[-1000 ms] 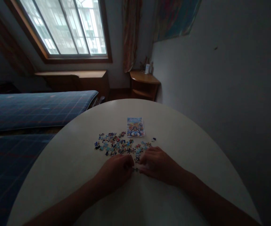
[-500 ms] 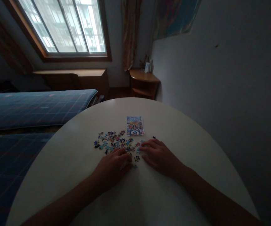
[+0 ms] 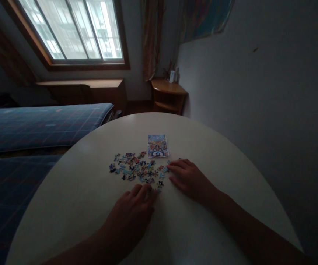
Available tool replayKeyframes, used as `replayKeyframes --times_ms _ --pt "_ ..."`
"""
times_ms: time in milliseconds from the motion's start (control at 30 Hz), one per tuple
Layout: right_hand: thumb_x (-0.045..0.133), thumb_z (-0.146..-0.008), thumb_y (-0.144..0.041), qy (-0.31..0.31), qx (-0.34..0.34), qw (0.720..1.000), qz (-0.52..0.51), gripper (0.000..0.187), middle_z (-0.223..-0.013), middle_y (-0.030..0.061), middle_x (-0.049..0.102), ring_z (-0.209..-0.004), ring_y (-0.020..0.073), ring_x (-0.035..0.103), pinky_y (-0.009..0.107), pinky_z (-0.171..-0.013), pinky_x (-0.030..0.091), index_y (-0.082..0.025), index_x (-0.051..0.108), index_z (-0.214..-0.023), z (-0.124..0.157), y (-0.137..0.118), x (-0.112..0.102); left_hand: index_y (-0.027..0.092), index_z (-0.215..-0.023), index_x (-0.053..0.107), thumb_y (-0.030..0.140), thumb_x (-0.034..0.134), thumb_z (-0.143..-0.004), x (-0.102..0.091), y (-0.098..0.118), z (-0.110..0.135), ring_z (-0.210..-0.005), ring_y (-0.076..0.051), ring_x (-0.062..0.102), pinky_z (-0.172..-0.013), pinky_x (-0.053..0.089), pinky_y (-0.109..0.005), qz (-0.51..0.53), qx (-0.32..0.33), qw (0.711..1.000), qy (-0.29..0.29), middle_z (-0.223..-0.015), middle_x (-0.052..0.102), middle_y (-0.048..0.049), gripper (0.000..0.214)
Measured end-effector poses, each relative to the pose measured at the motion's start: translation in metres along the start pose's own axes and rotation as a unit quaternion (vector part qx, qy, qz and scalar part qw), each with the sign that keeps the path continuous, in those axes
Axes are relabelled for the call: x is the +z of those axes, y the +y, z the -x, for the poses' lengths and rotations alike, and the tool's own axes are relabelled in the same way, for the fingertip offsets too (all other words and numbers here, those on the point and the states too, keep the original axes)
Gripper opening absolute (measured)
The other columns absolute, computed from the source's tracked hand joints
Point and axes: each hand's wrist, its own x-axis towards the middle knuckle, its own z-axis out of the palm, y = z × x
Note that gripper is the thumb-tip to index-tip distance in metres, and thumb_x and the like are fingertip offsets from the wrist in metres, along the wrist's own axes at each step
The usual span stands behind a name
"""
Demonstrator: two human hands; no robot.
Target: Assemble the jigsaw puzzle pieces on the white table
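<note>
Several small colourful puzzle pieces [image 3: 136, 170] lie scattered on the round white table [image 3: 92, 191]. A little picture card [image 3: 158, 145] with a blue cartoon print lies just beyond them. My left hand [image 3: 132, 211] rests flat on the table at the near edge of the pieces, its fingers stretched out and the fingertips touching a piece. My right hand [image 3: 188, 178] lies flat at the right end of the scatter, fingers extended over the pieces there. The room is dim, so the pieces under the fingertips are hard to make out.
A bed with a blue checked cover [image 3: 42, 123] stands left of the table. A wooden corner shelf [image 3: 168, 95] and a low wooden bench [image 3: 87, 90] sit below the window [image 3: 73, 31]. A grey wall [image 3: 258, 92] runs close along the right.
Both hands have parted: they were together, pinched over a piece near the table's middle. Now the left has drawn back toward me and the right has slid out to the right, both lying flat.
</note>
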Motion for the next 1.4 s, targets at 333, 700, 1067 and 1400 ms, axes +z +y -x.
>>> replayKeyframes --times_ms 333,700,1067,1400 --pt "0.061 -0.09 -0.024 -0.006 -0.072 0.997 -0.037 0.027 -0.11 0.0074 0.067 -0.108 0.0231 0.059 0.044 -0.097 0.047 -0.024 0.065 -0.117 0.0 -0.014 -0.001 0.023 -0.119 0.059 0.014 0.05 -0.09 -0.007 -0.008 -0.008 -0.102 -0.026 0.06 -0.084 0.055 -0.042 0.015 -0.012 1.0 -0.001 -0.119 0.063 -0.0088 0.032" --pt "0.063 -0.088 -0.022 -0.029 -0.07 0.997 -0.012 0.013 -0.105 0.0058 0.067 -0.103 0.0226 0.061 0.042 -0.092 0.046 -0.025 0.07 -0.1 0.0 -0.009 -0.006 0.024 -0.106 0.067 0.011 0.056 -0.089 -0.003 -0.031 -0.012 -0.096 -0.023 0.064 -0.08 0.056 -0.036 -0.003 -0.005 1.0 0.025 -0.105 0.069 -0.0045 0.024" --pt "0.06 -0.088 -0.018 -0.005 -0.09 0.995 -0.036 0.023 -0.106 0.0067 0.068 -0.101 0.0217 0.06 0.04 -0.093 0.044 -0.023 0.067 -0.109 0.001 -0.013 -0.004 0.027 -0.11 0.068 0.013 0.058 -0.091 -0.007 -0.044 -0.016 -0.101 -0.021 0.064 -0.081 0.057 -0.034 -0.001 -0.016 0.997 0.072 -0.112 0.069 -0.0028 0.026" --pt "0.058 -0.093 -0.029 -0.032 -0.144 0.989 -0.011 0.018 -0.113 0.0039 0.066 -0.107 0.0218 0.058 0.041 -0.097 0.043 -0.031 0.071 -0.105 0.003 -0.016 -0.001 0.028 -0.104 0.072 0.021 0.065 -0.089 0.008 -0.058 -0.03 -0.097 -0.02 0.063 -0.08 0.056 -0.033 0.032 0.014 0.991 0.132 -0.104 0.069 -0.0031 0.017"
